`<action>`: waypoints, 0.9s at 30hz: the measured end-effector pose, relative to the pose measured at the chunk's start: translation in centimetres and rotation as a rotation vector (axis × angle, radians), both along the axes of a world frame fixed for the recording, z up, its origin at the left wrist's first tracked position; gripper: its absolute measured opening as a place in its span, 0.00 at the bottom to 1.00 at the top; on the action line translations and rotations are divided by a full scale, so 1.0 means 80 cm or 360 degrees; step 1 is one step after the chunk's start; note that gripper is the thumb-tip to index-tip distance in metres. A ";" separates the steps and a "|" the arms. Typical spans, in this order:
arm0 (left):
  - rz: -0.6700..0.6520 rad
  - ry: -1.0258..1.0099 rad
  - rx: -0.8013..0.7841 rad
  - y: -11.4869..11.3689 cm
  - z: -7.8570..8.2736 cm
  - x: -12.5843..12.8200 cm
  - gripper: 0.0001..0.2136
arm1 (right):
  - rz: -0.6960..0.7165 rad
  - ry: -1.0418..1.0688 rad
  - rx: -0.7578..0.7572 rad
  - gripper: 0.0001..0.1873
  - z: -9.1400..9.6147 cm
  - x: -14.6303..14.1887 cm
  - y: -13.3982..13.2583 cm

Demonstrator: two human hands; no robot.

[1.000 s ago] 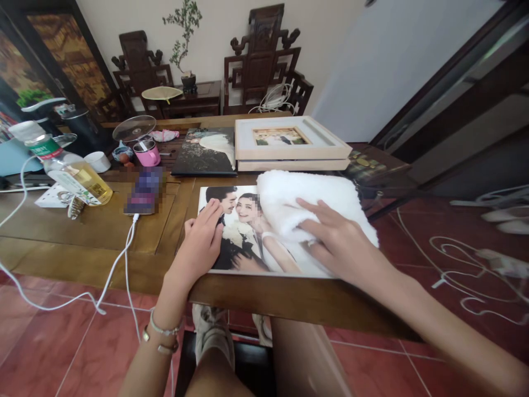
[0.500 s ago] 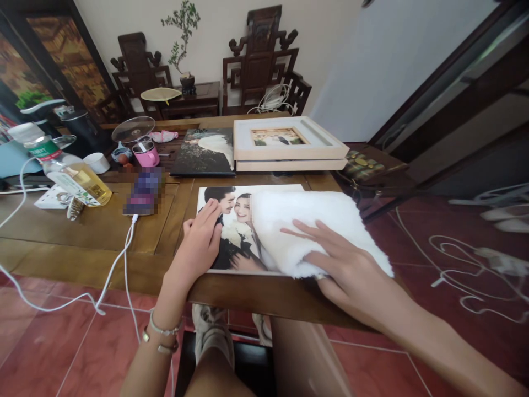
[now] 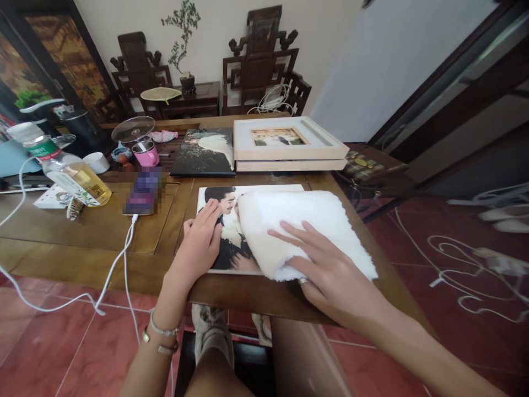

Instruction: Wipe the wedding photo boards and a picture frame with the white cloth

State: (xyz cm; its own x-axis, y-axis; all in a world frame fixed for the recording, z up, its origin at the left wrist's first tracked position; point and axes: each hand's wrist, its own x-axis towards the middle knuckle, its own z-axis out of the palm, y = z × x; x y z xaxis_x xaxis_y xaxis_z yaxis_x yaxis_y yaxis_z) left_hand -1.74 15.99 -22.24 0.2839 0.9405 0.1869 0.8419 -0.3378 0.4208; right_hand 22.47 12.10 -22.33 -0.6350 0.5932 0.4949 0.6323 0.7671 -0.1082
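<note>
A photo panel printed with a couple lies flat near the front edge of the wooden table. My left hand rests on its left side, fingers stretched out and holding nothing. Over the right part of the panel is a fluffy white cloth, which hides much of the picture. My right hand presses on the cloth with fingers spread on top, the thumb low at its front edge and partly hidden.
Behind the panel lie a dark photo album and stacked pale frames. To the left are a charging phone, a pink mug, a tilted bottle and a white cable. More cords lie on the floor at right.
My right hand and the white cloth have slid left across the panel, now covering one of the two printed faces. My left hand has stayed in place.
</note>
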 end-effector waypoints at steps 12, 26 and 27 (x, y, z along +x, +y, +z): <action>-0.0006 -0.0014 0.0007 0.001 -0.003 0.000 0.21 | -0.0007 0.0011 -0.0061 0.20 0.004 -0.005 0.008; -0.0011 -0.0019 -0.0009 -0.001 0.001 -0.001 0.21 | 0.0117 -0.0014 -0.0083 0.19 0.011 -0.011 0.001; -0.0009 -0.0017 -0.0009 -0.001 0.000 -0.001 0.21 | 0.0123 -0.0025 -0.0080 0.19 0.012 -0.011 0.006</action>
